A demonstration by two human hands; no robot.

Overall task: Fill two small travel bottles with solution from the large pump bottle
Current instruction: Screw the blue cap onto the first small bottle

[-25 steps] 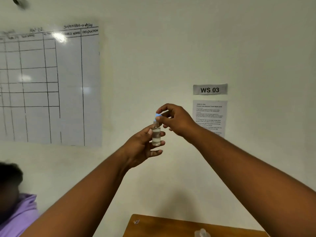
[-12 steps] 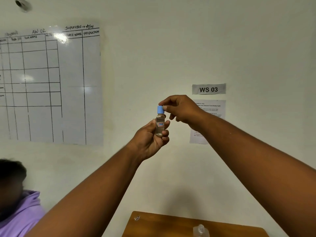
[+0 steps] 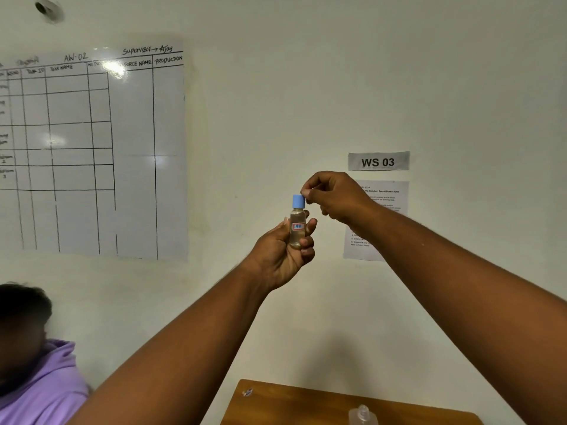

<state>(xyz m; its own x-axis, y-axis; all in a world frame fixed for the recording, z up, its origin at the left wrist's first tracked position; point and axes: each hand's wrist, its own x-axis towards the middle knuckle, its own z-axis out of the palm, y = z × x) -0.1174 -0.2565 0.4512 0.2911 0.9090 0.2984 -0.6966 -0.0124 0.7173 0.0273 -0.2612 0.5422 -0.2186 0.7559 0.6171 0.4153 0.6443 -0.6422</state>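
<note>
I see the small travel bottle (image 3: pixel 297 228) raised upright in the air in front of the pale wall, well above the desk. It is clear plastic, slim and round, filled nearly to the shoulder with a pale, clear liquid, and it carries a small white label edged in red on its front. Its light blue cap (image 3: pixel 298 201) sits on the neck. At the bottom edge I can make out only the clear top of the pump bottle (image 3: pixel 363 415), standing on the wooden desk; the rest of it is cut off.
</note>
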